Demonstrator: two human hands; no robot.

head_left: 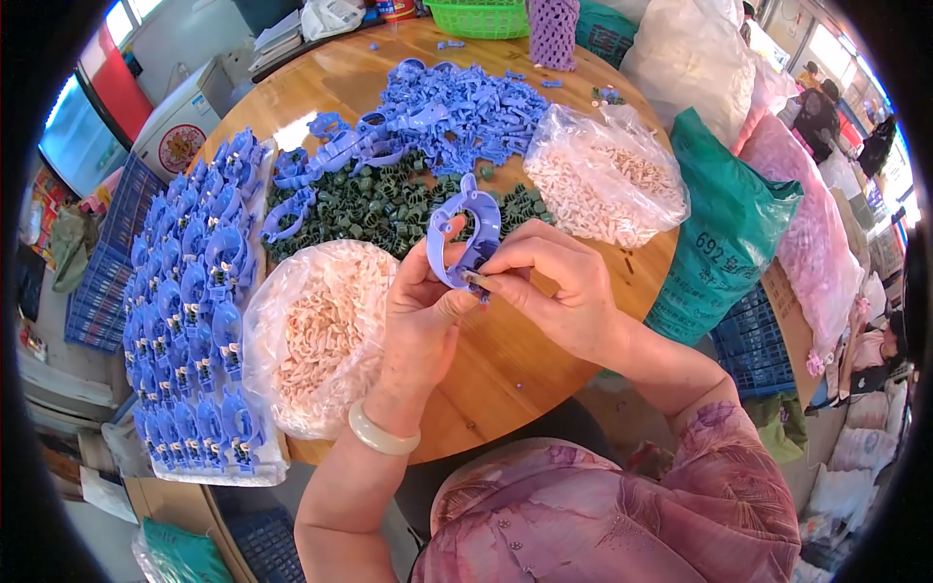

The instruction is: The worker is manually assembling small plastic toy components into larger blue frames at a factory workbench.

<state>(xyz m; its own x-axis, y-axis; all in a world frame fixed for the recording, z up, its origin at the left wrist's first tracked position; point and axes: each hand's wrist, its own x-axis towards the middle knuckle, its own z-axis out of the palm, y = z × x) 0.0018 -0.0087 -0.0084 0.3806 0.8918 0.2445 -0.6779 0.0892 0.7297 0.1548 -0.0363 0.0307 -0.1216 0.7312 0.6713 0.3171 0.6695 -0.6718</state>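
Over the near middle of the table, my left hand (425, 296) grips a blue plastic ring-shaped part (436, 243), holding it upright by its lower left side. This part is open in the middle, with a tab at its top. At its lower right edge, the fingers of my right hand (559, 287) are pinched together and touch it. A small dark bit shows by those fingertips; whatever they hold is mostly hidden. Right behind the ring lies a heap of dark green small plastic pieces (379, 209), and beyond that a pile of loose blue plastic parts (471, 112).
Clear bags of small pale pieces (326, 325) (622, 180) lie left and right. Rows of blue ring parts with small figures (194, 321) stand on a white board (264, 194) at left. A green basket (476, 19) and purple mesh holder (554, 34) stand behind; a green sack (724, 223) leans right.
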